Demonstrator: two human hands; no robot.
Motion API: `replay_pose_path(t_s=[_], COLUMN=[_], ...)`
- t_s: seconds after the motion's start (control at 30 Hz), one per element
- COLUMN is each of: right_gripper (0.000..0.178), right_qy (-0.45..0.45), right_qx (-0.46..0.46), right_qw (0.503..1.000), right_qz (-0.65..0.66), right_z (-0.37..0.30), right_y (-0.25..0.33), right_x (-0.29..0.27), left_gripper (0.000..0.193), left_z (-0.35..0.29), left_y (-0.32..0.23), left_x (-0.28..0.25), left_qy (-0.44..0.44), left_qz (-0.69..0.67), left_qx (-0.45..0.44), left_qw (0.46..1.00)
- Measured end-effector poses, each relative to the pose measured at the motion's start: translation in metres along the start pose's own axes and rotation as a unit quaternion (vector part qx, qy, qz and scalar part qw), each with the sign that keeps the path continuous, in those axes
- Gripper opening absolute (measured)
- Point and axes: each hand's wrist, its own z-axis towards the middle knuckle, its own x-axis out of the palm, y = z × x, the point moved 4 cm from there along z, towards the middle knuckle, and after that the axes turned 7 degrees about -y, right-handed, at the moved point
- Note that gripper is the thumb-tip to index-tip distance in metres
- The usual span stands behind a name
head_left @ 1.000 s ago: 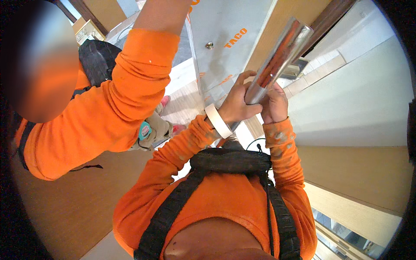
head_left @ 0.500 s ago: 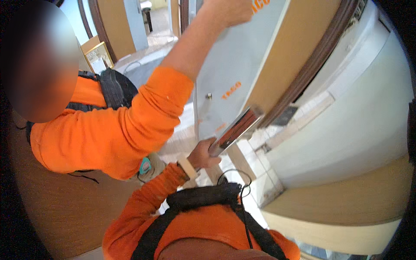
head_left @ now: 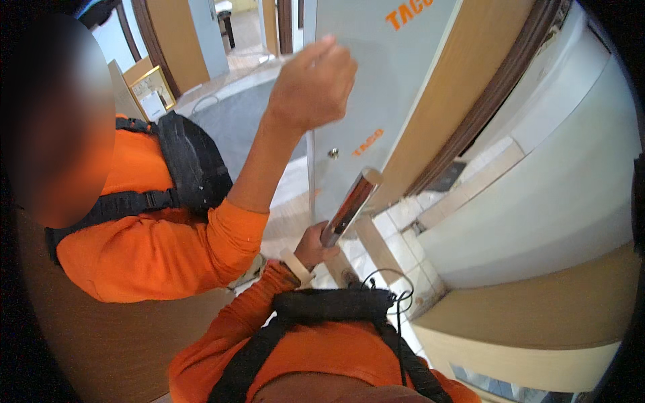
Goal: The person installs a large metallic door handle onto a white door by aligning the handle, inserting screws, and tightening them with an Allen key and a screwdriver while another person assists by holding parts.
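My left hand [head_left: 314,247] is closed around the lower end of a shiny cylinder [head_left: 349,208] with a silvery, brown-reflecting surface. The cylinder slants up and to the right, and its far end touches nothing that I can see. A pale beige band [head_left: 295,264] circles my left wrist. Behind the cylinder stands a grey door [head_left: 376,80] with orange lettering and a small round knob [head_left: 333,153]. My right hand is out of the picture.
At my left, a co-worker in an orange top holds a closed hand [head_left: 312,87] raised before the door. A black bag [head_left: 191,161] hangs on them. A curved pale wall [head_left: 524,221] bounds the right. White tiles [head_left: 406,245] and wooden strips lie below.
The co-worker's raised hand has dropped down and left, away from the door's upper lettering. My left hand stays on the cylinder, which now leans a little more upright, its top end shifted left.
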Motion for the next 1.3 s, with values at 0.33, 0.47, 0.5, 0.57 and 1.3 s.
replay_pose_path(t_s=[0.33, 0.47, 0.5, 0.57, 1.3], right_gripper=[0.042, 0.051, 0.049, 0.046, 0.041], right_qy=[-0.101, 0.012, 0.032, 0.065, 0.47], right_qx=[0.082, -0.015, -0.124, -0.174, -0.081], right_qw=[0.957, 0.901, 0.917, 0.947, 0.844], right_qz=[0.259, 0.434, 0.377, 0.261, 0.247], right_z=[-0.031, -0.019, -0.025, -0.012, -0.017], right_y=[0.031, 0.193, 0.224, 0.267, 0.4], right_x=[-0.202, -0.171, -0.157, -0.143, 0.016], left_gripper=[0.038, 0.036, 0.035, 0.035, 0.033], left_z=[-0.014, -0.027, -0.034, -0.038, -0.098], left_y=[0.023, 0.018, 0.018, 0.019, 0.042], left_x=[0.002, 0.002, 0.004, 0.007, -0.016], left_qy=[-0.017, -0.016, -0.02, -0.029, -0.209], left_qz=[0.012, 0.006, -0.005, 0.001, 0.019], left_qx=[0.003, -0.039, -0.05, -0.046, -0.184], left_qw=[1.0, 0.999, 0.999, 0.999, 0.96])
